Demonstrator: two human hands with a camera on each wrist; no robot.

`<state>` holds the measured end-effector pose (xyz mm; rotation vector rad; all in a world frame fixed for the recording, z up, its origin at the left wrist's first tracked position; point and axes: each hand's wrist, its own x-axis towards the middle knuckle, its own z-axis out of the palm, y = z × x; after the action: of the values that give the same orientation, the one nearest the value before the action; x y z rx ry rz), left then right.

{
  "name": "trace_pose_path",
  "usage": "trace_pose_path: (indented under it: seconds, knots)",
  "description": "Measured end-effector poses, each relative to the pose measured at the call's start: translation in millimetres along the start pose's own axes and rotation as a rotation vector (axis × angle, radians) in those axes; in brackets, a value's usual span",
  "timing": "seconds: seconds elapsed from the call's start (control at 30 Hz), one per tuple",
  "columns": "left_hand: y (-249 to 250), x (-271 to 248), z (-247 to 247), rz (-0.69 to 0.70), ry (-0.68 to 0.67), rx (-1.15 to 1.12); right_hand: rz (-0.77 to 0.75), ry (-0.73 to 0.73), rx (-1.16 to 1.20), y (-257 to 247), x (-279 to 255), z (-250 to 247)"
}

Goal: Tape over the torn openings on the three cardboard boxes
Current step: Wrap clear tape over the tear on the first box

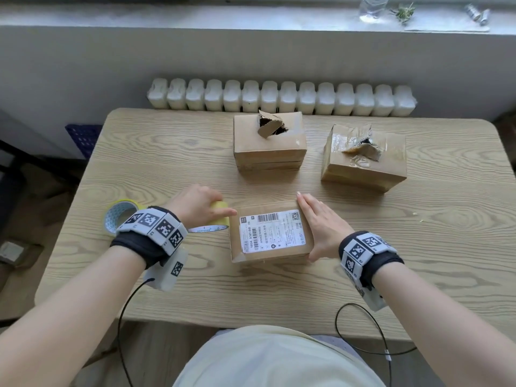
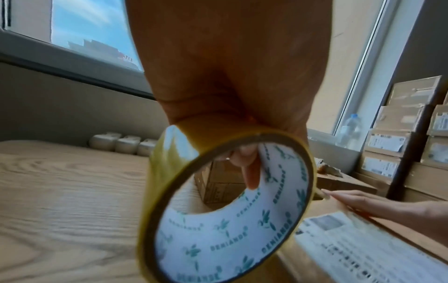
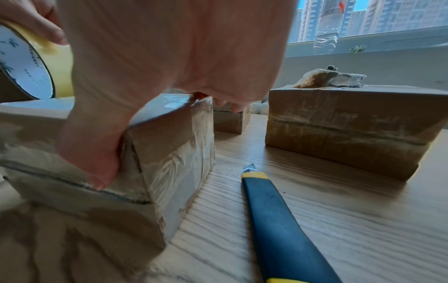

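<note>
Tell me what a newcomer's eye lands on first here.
Probably the two torn boxes at the far side of the table: the middle box with a cardboard flap curled up from its hole, the right box with crumpled tape round its tear. Nearer, the left hand holds a yellow tape roll against the labelled box, which the right hand steadies.

My wooden desk (image 1: 167, 152) stands against a white radiator (image 1: 282, 97). Above that, my windowsill (image 1: 251, 20) carries a clear plastic bottle (image 1: 372, 7) and a small green sprig (image 1: 403, 11). A blue and yellow utility knife (image 3: 278, 229) lies on my desk. Past the desk's far right, cardboard parcels (image 2: 407, 134) are stacked. A blue crate (image 1: 83, 139) sits on the floor.
</note>
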<state>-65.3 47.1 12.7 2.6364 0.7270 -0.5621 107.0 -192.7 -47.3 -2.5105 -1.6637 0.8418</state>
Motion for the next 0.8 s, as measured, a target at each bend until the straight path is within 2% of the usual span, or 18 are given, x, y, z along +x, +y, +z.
trace_pose_path:
  seconds: [0.13, 0.4, 0.6, 0.8]
  knots:
    - [-11, -6, 2, 0.043, 0.006, -0.296, 0.003, -0.013, 0.0, 3, -1, -1]
    - [-13, -6, 18, -0.026, 0.042, -0.165, -0.01, -0.03, -0.044, 3, 0, -2]
    - [-13, -8, 26, -0.02, 0.068, -0.238, -0.009, -0.027, -0.054, 4, 1, -2]
    - [-16, -8, 37, -0.054, 0.028, -0.287, -0.006, -0.037, -0.057, 3, 1, -3]
